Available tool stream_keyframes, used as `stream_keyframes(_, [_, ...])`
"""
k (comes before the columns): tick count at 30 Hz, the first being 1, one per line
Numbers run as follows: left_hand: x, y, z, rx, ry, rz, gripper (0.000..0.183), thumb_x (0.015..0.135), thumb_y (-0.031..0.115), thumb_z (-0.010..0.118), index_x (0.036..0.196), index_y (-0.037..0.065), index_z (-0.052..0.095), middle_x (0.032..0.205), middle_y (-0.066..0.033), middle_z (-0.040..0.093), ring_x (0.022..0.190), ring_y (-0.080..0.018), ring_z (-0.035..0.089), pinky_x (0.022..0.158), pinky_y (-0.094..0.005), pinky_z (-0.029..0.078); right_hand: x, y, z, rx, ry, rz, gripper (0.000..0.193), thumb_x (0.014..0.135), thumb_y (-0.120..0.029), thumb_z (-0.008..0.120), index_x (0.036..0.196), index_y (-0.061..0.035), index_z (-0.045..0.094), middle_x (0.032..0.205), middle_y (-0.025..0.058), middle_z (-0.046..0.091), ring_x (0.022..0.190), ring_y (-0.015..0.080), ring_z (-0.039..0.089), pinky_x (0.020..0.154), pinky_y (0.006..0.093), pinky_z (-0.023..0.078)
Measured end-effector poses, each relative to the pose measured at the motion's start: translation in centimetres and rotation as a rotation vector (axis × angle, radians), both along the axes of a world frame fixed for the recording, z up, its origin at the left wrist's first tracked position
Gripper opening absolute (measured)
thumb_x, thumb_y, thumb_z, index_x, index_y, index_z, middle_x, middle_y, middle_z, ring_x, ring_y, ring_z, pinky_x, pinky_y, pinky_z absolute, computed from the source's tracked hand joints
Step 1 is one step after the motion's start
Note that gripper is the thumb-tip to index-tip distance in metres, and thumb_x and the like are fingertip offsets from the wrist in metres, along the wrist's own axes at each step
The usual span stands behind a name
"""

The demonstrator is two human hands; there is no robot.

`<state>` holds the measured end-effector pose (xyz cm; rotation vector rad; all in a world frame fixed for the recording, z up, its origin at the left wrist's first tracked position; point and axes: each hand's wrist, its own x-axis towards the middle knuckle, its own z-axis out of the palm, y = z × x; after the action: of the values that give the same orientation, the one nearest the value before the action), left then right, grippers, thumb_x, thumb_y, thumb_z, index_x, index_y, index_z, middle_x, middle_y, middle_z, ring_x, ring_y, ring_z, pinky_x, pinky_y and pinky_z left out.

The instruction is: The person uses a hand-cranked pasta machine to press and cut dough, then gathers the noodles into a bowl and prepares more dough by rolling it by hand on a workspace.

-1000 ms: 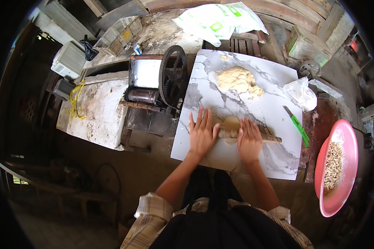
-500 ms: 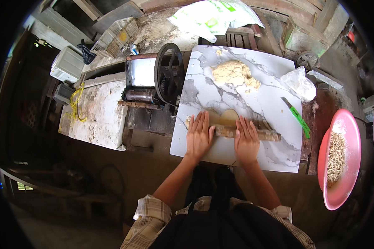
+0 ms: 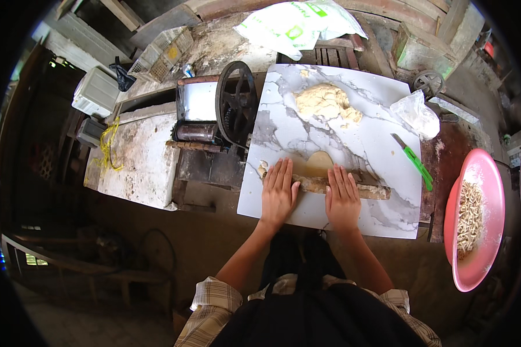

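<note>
Both hands lie palm down with straight fingers on a wooden rolling pin point(image 3: 314, 185) that runs crosswise over a marble-patterned board point(image 3: 295, 130). My left hand point(image 3: 280, 188) presses near the pin's left end, and my right hand point(image 3: 342, 191) rests right of its middle. Neither wraps its fingers round the pin. A flattened piece of dough point(image 3: 319, 162) shows just beyond the pin; its near part is hidden. Small dough scraps point(image 3: 263, 168) lie beside my left fingertips. Farther back on the board sits a large, rough lump of dough point(image 3: 323, 100).
A green box cutter point(image 3: 417, 164) and a clear plastic bag point(image 3: 417, 114) lie at the board's right. Beyond its right edge is a pink basin point(image 3: 488, 231) holding pale twisted pieces. A hand-wheeled roller machine point(image 3: 236, 104) stands left. A white-green sack point(image 3: 301, 26) lies behind.
The rolling pin and both hands have shifted slightly toward me. A little more of the flattened dough shows beyond the pin.
</note>
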<state>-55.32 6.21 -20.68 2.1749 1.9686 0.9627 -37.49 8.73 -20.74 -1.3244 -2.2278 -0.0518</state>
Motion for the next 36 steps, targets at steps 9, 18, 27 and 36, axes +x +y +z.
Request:
stream_keyframes(9, [-0.3,8.5,0.2,0.09,0.174,0.122,0.042,0.098,0.025,0.035,0.12,-0.005,0.054,0.121,-0.0175,0.058,0.123,-0.0322,0.046,0.106,-0.0436,0.032,-1.7,8.0,0.0,0.093,-0.011,-0.117,0.03,0.09,-0.017,0.046,0.102,0.0034,0.066,0.122,0.0157,0.058,0.126,0.0273,0.045,0.109,0.0391,0.029])
stream_keyframes(18, [-1.3,-1.4,0.5,-0.025,0.177,-0.123,0.053,0.087,0.031,0.057,0.13,0.002,0.046,0.11,-0.0129,0.057,0.105,-0.0294,0.051,0.096,-0.0427,0.037,1.0,-1.8,1.4,0.011,-0.068,0.07,0.045,0.084,-0.017,0.058,0.125,-0.0006,0.051,0.127,0.0123,0.052,0.121,0.0258,0.047,0.106,0.0409,0.033])
stream_keyframes(27, [-1.1,4.5,4.0,0.121,0.251,-0.388,0.052,0.078,0.035,0.066,0.121,0.01,0.051,0.107,-0.0058,0.054,0.102,-0.0235,0.049,0.094,-0.0413,0.033,6.1,1.0,4.3,-0.056,-0.003,0.121,0.055,0.074,-0.017,0.069,0.125,-0.0058,0.051,0.109,0.0117,0.053,0.099,0.0291,0.052,0.087,0.0419,0.042])
stream_keyframes(36, [12.6,13.6,1.1,0.104,0.099,-0.527,0.038,0.093,0.027,0.05,0.128,0.012,0.048,0.13,-0.0032,0.045,0.131,-0.0232,0.032,0.11,-0.0601,0.007,11.9,6.0,3.1,-0.237,0.188,-0.252,0.035,0.081,-0.024,0.065,0.109,-0.0036,0.055,0.093,0.016,0.062,0.089,0.0341,0.059,0.077,0.0418,0.05])
